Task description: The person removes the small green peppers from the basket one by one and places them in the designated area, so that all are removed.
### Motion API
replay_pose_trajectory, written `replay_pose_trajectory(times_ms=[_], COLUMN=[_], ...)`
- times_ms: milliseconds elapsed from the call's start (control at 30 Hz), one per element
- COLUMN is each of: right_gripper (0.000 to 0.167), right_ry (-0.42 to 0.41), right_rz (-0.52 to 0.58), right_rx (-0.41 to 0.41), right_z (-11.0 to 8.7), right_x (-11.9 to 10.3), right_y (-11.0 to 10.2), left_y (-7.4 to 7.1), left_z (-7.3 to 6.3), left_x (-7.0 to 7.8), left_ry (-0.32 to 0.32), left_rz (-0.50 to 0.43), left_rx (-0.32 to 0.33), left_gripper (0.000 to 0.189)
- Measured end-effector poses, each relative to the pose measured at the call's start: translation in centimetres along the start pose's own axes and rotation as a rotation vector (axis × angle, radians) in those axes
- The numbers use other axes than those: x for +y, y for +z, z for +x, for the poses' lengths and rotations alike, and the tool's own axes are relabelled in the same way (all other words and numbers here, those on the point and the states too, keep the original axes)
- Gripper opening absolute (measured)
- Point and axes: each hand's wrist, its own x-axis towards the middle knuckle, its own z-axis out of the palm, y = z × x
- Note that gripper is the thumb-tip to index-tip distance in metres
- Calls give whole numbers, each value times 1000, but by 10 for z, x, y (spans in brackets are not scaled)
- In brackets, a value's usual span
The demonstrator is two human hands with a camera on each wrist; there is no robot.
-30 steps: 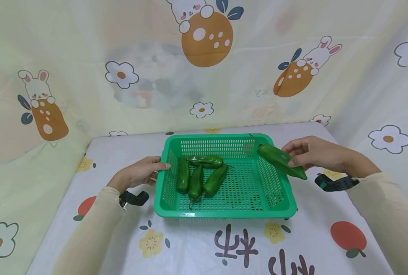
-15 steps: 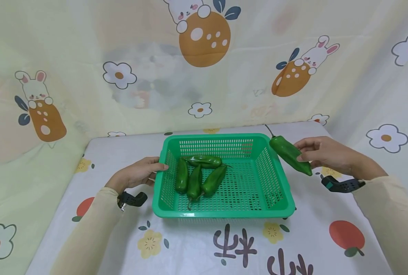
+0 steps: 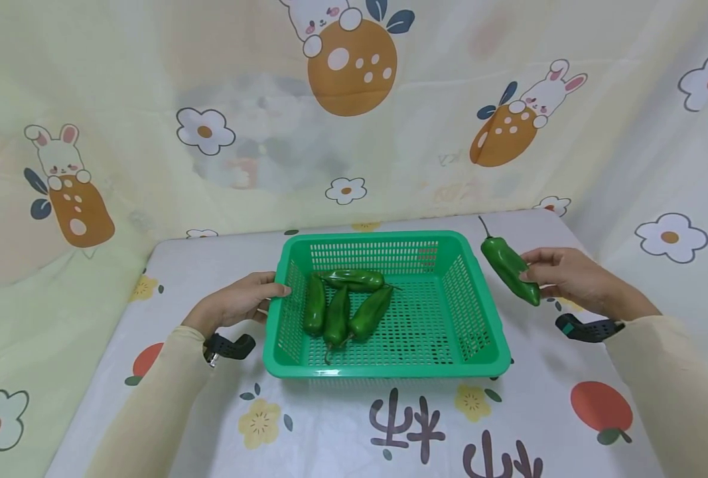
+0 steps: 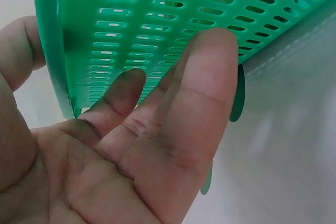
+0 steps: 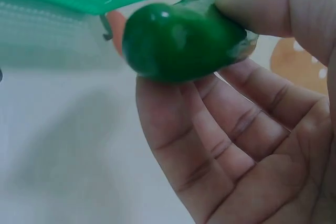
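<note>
In the head view a green plastic basket (image 3: 389, 370) stands on the table with several green peppers (image 3: 373, 313) lying in its left half. My left hand (image 3: 237, 302) grips the basket's left rim, thumb over the edge; the left wrist view shows the fingers (image 4: 205, 87) under the slotted wall (image 4: 121, 40). To the right of the basket, my right hand (image 3: 568, 275) pinches one green pepper (image 3: 511, 269), its thin stem pointing up and away. Up close in the right wrist view, that pepper (image 5: 178, 40) sits between thumb and fingers, above the tabletop.
A white printed cloth (image 3: 306, 431) with fruit, flowers and lettering covers the table. Behind it and at both sides hang curtains (image 3: 258, 166) with rabbit and flower prints. A black strap with a small device (image 3: 589, 328) is on each wrist.
My right hand has carried the pepper rightward, from over the basket's right rim to beside the basket. The left hand keeps its grip on the rim, and the other peppers have stayed put.
</note>
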Motion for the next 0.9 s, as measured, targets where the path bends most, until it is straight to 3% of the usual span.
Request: replay_pose_trajectory(times_ms=[333, 900], right_gripper=[53, 60], right_ry=[43, 116], right_rz=[18, 28], right_rx=[35, 39], right_z=[14, 21], right_x=[27, 53], right_y=[6, 12], left_y=[1, 0], left_z=[-2, -5], left_x=[0, 1], left_ry=[13, 14], left_rz=[17, 70], left_rx=[3, 36], left_gripper=[59, 53])
